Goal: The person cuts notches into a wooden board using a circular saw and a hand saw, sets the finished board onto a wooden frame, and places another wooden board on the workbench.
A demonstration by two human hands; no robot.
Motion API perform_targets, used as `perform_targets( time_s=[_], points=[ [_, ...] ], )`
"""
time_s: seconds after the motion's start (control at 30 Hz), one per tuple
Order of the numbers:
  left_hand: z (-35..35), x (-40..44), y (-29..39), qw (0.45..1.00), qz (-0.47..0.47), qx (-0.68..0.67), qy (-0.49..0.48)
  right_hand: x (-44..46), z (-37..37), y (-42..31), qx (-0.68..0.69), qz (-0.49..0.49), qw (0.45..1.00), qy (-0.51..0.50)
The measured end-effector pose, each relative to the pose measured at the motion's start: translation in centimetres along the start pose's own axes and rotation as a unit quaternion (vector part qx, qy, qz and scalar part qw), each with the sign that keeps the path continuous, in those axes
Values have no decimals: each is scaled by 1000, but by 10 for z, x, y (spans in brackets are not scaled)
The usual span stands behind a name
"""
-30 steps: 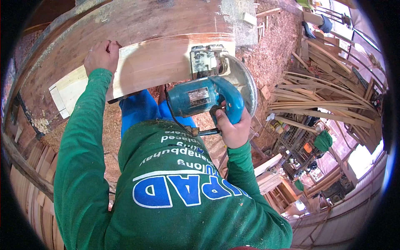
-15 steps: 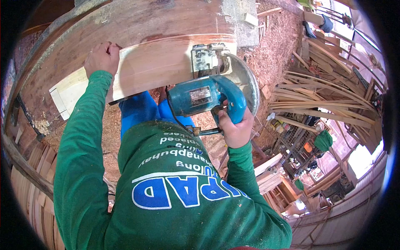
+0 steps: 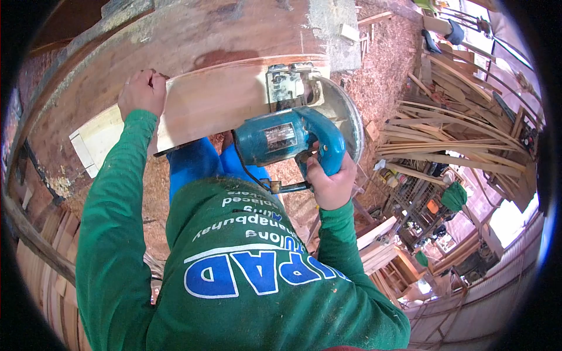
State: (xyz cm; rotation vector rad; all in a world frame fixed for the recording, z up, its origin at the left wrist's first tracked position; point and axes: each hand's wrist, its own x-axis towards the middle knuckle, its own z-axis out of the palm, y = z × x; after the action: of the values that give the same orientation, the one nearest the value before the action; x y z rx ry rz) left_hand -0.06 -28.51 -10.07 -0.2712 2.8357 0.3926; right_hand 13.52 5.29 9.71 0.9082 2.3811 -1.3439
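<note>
A pale curved board (image 3: 216,96) lies across the worktable (image 3: 175,44), with pencil lines near its left end. My left hand (image 3: 142,93) has its fingers curled around the board's left part. In my right hand (image 3: 333,182) is the rear handle of a blue circular saw (image 3: 281,137). The saw's metal base rests on the board's right end, and its round guard extends past that end. Where the blade meets the wood is hidden.
Wood shavings (image 3: 389,70) cover the ground beyond the table. Long curved strips (image 3: 451,143) are piled at the right. More boards (image 3: 52,251) stand at the lower left. A small wood block (image 3: 350,32) sits on the table's far right corner.
The board's left part and my left hand have shifted slightly towards my body. The shadow on the board has changed shape. The saw stays near the board's right end in my right hand.
</note>
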Motion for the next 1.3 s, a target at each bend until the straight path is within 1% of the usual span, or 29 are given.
perform_targets(
  time_s=[0.1,0.2,0.6,0.7,0.87,1.0,1.1,1.3],
  points=[
    [-3,3,2,1000,-5,2,-9,2,0,2,-12,-29,1000,-2],
    [1,-1,-3,1000,5,-16,-2,1,1,1,7,-15,1000,4],
    [0,-2,-5,1000,24,-2,-17,9,1,-20,-24,-7,1000,0],
    [-1,-3,-4,999,29,-12,-14,12,3,-13,-46,-71,996,24],
    [-4,-3,-3,999,31,-1,-22,15,5,-15,-32,-58,998,23],
    [-3,-4,-1,999,25,-24,-4,18,8,-19,-21,-59,998,27],
    [-2,-3,-3,999,30,-23,-9,21,8,-22,-42,-62,997,25],
    [-5,-4,-2,999,35,-9,-27,28,10,-35,-44,-20,999,12]
  ],
)
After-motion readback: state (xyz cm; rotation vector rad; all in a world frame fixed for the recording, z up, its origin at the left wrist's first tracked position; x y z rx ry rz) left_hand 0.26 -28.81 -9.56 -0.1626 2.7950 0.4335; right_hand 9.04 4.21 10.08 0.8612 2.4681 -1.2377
